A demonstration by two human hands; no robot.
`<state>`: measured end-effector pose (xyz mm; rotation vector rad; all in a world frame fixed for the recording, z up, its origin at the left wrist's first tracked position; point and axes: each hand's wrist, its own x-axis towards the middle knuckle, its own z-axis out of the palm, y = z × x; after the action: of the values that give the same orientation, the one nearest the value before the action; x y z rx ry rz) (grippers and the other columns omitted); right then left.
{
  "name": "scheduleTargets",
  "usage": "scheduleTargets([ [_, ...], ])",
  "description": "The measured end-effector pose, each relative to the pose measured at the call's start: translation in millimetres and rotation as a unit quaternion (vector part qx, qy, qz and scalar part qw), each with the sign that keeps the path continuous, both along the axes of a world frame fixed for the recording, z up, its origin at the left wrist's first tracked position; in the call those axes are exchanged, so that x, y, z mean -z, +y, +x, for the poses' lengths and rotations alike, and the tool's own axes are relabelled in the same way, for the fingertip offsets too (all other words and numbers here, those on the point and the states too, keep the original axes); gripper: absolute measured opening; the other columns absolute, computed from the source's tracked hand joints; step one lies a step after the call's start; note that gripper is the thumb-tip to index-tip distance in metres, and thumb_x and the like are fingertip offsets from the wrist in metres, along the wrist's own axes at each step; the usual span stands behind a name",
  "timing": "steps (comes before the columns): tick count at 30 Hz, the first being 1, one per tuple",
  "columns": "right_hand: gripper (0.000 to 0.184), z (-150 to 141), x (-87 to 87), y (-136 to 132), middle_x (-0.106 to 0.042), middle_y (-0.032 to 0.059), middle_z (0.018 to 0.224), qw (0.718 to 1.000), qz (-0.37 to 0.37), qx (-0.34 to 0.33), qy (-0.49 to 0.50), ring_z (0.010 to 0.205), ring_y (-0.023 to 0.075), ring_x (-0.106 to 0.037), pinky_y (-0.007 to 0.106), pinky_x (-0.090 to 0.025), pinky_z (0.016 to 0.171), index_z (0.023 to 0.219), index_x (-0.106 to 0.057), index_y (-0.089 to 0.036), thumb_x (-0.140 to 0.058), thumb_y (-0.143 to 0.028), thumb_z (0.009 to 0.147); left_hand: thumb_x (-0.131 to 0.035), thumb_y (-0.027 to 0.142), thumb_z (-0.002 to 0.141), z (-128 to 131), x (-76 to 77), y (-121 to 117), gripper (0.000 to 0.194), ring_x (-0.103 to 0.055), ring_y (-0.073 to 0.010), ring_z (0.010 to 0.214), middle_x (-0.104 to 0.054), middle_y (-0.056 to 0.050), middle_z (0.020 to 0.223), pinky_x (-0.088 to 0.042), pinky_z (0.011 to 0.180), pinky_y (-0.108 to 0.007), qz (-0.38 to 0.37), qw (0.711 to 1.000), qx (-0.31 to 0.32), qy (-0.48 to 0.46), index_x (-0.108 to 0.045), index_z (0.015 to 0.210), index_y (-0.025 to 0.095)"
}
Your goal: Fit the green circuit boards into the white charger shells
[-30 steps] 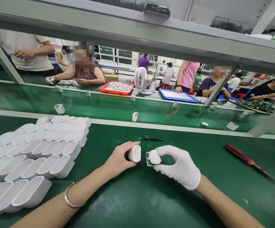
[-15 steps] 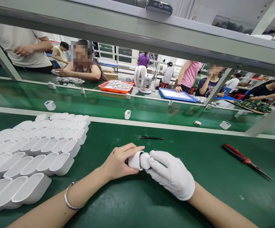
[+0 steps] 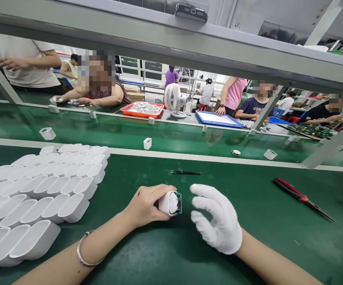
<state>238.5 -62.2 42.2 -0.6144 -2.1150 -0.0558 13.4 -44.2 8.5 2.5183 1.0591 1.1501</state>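
Note:
My left hand [image 3: 149,204], bare and with a bracelet at the wrist, is closed around a white plastic housing [image 3: 165,204]. A green circuit board [image 3: 180,202] with a white lump on it sticks partly out of the housing's open right end. To the right of it, apart from it, is my right hand [image 3: 215,217] in a white glove. Its fingers are spread and curved, with nothing between them. Beyond both hands, black tweezers [image 3: 185,172] lie on the green tabletop.
Rows of white open housings [image 3: 37,233] fill the left side. Red-and-black pliers [image 3: 303,197] lie at the right. On the green belt [image 3: 118,136] behind a pale strip stand several white housings and a small board [image 3: 235,152]. A metal shelf beam [image 3: 159,43] crosses above. Co-workers sit beyond.
My right hand has let go of the white lump on the board and drawn back to the right, its fingers spreading. My left hand still holds the housing, where the green board now shows more.

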Motion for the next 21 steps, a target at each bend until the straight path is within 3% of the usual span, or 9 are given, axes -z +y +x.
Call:
scheduleTargets([
  [3, 0.045, -1.8, 4.4, -1.5, -0.044, 0.0137, 0.135, 0.999, -0.012, -0.025, -0.044, 0.123, 0.0279, -0.044, 0.044, -0.045, 0.095, 0.134, -0.033, -0.022, -0.039, -0.038, 0.093, -0.067, 0.032, 0.069, 0.7, 1.9, -0.6, 0.042, -0.066, -0.0160, 0.072, -0.070, -0.004, 0.093, -0.051, 0.063, -0.023, 0.014, 1.000, -0.003, 0.000, -0.057, 0.108, 0.020],
  [6, 0.074, -12.6, 11.6, -1.6, -0.034, 0.0175, 0.142, 0.982, -0.024, -0.052, -0.182, 0.132, 0.0330, -0.029, 0.048, -0.036, 0.102, 0.141, -0.024, -0.016, -0.042, -0.061, 0.085, -0.066, 0.033, 0.069, 1.0, 3.9, -0.9, 0.041, -0.065, -0.0153, 0.062, -0.071, -0.003, 0.080, -0.051, 0.057, -0.023, 0.049, 0.999, -0.009, 0.000, -0.057, 0.107, 0.018],
  [8, 0.084, -16.1, 16.8, -0.9, -0.027, 0.0195, 0.145, 0.977, -0.028, -0.052, -0.204, 0.134, 0.0336, -0.024, 0.050, -0.033, 0.105, 0.145, -0.015, -0.013, -0.041, -0.065, 0.083, -0.066, 0.032, 0.070, 1.0, 4.1, -1.2, 0.042, -0.066, -0.0152, 0.062, -0.071, -0.003, 0.081, -0.051, 0.057, -0.022, 0.046, 0.999, -0.007, -0.008, -0.056, 0.108, 0.018],
  [11, 0.078, -11.6, 20.4, 0.7, -0.015, 0.0185, 0.149, 0.986, -0.072, -0.024, -0.151, 0.135, 0.0310, -0.021, 0.047, -0.030, 0.107, 0.146, 0.000, -0.012, -0.032, -0.057, 0.091, -0.068, 0.036, 0.071, 1.1, 2.4, -2.2, 0.046, -0.068, -0.0179, 0.075, -0.069, -0.008, 0.102, -0.055, 0.065, -0.024, -0.005, 0.999, 0.004, -0.035, -0.055, 0.112, 0.020],
  [14, 0.068, -5.1, 19.9, 3.0, -0.011, 0.0155, 0.151, 0.991, -0.104, 0.000, -0.079, 0.136, 0.0297, -0.021, 0.047, -0.030, 0.107, 0.147, 0.001, -0.013, -0.028, -0.046, 0.094, -0.069, 0.038, 0.070, 1.5, 0.2, -3.5, 0.048, -0.067, -0.0219, 0.087, -0.062, -0.011, 0.119, -0.057, 0.071, -0.027, -0.045, 0.998, 0.029, -0.041, -0.055, 0.113, 0.020],
  [21, 0.063, -7.9, 24.0, -0.5, -0.016, 0.0127, 0.150, 0.999, -0.015, -0.024, -0.038, 0.131, 0.0306, -0.032, 0.049, -0.039, 0.101, 0.146, -0.008, -0.022, -0.039, -0.031, 0.092, -0.061, 0.028, 0.075, 0.1, 0.3, -5.9, 0.057, -0.057, -0.0233, 0.110, -0.053, -0.008, 0.130, -0.046, 0.094, -0.033, -0.130, 0.989, 0.064, -0.041, -0.042, 0.128, 0.022],
])
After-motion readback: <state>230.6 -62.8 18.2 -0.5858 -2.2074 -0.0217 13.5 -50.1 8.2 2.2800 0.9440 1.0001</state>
